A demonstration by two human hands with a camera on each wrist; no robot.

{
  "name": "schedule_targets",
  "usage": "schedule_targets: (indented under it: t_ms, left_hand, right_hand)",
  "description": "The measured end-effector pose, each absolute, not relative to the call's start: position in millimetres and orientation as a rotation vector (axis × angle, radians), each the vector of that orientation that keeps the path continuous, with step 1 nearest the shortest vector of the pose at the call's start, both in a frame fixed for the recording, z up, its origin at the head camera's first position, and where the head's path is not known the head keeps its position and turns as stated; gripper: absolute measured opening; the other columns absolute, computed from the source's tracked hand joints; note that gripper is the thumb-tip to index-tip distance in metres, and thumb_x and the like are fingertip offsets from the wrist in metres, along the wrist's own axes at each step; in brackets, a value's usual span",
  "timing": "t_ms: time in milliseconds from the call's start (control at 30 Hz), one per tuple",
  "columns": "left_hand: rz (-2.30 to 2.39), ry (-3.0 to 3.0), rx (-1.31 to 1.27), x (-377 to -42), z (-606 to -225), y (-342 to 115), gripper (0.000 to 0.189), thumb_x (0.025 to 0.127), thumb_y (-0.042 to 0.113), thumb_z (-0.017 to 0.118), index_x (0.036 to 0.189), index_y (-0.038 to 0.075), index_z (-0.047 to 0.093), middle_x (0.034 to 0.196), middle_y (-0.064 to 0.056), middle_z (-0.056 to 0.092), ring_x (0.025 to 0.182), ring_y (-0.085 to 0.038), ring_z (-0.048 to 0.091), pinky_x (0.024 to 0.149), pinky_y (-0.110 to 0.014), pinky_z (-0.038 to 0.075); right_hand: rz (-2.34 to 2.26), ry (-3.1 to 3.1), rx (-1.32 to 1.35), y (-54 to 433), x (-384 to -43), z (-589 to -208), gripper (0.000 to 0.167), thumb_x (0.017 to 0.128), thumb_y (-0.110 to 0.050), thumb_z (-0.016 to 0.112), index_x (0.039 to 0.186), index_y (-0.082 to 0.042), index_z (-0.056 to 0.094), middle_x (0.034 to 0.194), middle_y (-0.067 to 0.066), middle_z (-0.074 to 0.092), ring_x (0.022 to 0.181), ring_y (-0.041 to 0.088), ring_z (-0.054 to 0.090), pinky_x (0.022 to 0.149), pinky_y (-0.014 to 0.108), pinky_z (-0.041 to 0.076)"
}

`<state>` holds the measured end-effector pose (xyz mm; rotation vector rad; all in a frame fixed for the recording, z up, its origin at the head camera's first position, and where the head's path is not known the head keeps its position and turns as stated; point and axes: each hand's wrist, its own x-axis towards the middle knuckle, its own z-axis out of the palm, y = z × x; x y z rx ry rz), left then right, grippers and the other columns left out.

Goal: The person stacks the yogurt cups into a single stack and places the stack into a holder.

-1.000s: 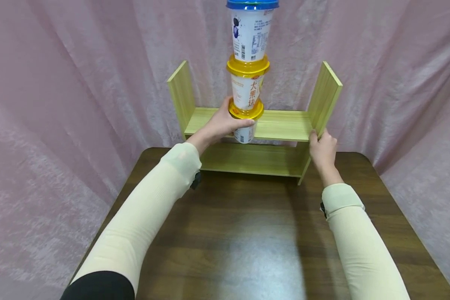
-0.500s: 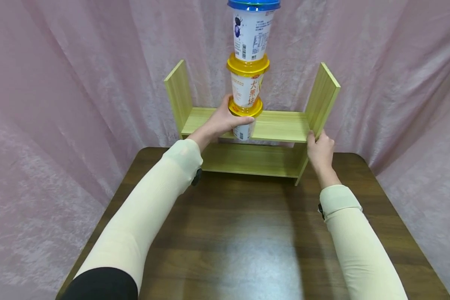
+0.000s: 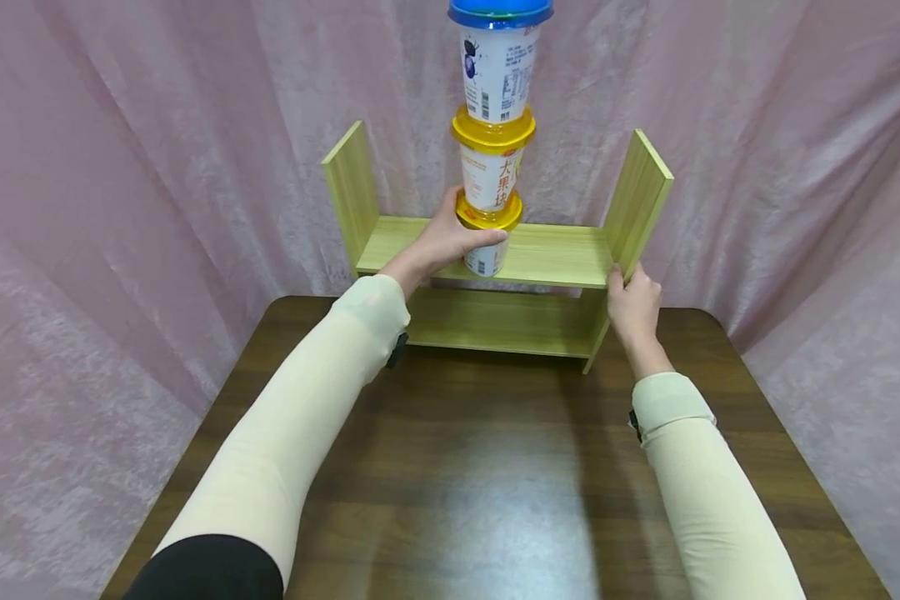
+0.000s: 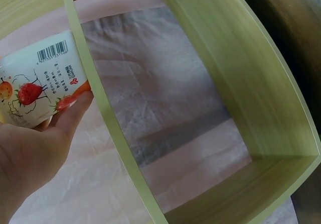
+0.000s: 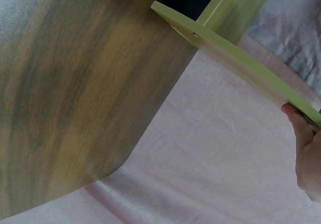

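My left hand (image 3: 453, 240) grips the lowest cup (image 3: 486, 260) of a stack of three lidded paper cups at the rack's upper board (image 3: 555, 254). Strawberry print shows on this cup in the left wrist view; whether its base touches the board I cannot tell. Above it stand a yellow-lidded middle cup (image 3: 487, 177) and a blue-lidded top cup (image 3: 497, 75), whose lid is partly cut off by the frame. My right hand (image 3: 634, 307) holds the front edge of the right side panel (image 3: 640, 196) of the pale wooden rack, thumb on the inner side.
The rack's lower board (image 3: 495, 321) lies beneath the stack, and its left side panel (image 3: 352, 187) rises at left. A brown wooden table (image 3: 450, 467) carries the rack. Pink curtain (image 3: 157, 150) hangs behind and around it.
The cup stack has shifted slightly back over the upper board, with my left hand still around the lowest cup. My right hand keeps its hold on the side panel. The view has drifted a little.
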<state>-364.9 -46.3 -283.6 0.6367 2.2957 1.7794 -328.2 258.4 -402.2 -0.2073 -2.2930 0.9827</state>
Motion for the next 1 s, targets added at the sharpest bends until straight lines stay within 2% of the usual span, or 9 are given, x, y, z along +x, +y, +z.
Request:
schedule_targets:
  t_ms: [300, 733, 867, 1000]
  left_hand:
    - [1.792, 2.304, 0.618, -366.2, -282.0, -44.0, 0.098, 0.086, 0.021, 0.081, 0.157, 0.013, 0.014, 0.149, -0.009, 0.036, 0.130, -0.023, 0.047, 0.108, -0.040, 0.040]
    - [1.838, 2.321, 0.625, -358.6, -280.6, -45.9, 0.099, 0.088, 0.018, 0.079, 0.159, 0.012, 0.010, 0.151, -0.010, 0.034, 0.131, -0.024, 0.046, 0.108, -0.040, 0.040]
    - [1.875, 2.295, 0.590, -365.1, -288.2, -44.0, 0.109, 0.086, 0.022, 0.081, 0.161, 0.017, 0.002, 0.156, -0.010, 0.030, 0.136, -0.025, 0.043, 0.111, -0.041, 0.038]
    - [1.857, 2.321, 0.495, -377.0, -302.1, -44.1, 0.117, 0.085, 0.034, 0.083, 0.162, 0.026, -0.004, 0.160, -0.011, 0.026, 0.143, -0.025, 0.035, 0.114, -0.041, 0.035]
  right_hand:
    - [0.973, -2.298, -0.207, 257.6, -329.7, -404.5, 0.039, 0.106, -0.032, 0.045, 0.102, 0.004, 0.059, 0.086, 0.030, 0.063, 0.079, 0.045, 0.055, 0.077, 0.057, 0.048]
    - [0.990, -2.311, -0.209, 252.3, -331.5, -406.2, 0.041, 0.106, -0.034, 0.044, 0.105, 0.003, 0.060, 0.087, 0.029, 0.062, 0.082, 0.046, 0.056, 0.079, 0.059, 0.047]
    - [1.011, -2.320, -0.211, 253.1, -329.4, -407.7, 0.041, 0.106, -0.036, 0.043, 0.106, 0.001, 0.059, 0.087, 0.028, 0.061, 0.083, 0.044, 0.055, 0.079, 0.057, 0.046]
    - [1.039, -2.342, -0.241, 256.3, -327.4, -410.3, 0.042, 0.106, -0.038, 0.042, 0.109, 0.000, 0.059, 0.089, 0.027, 0.060, 0.086, 0.043, 0.055, 0.081, 0.056, 0.046]
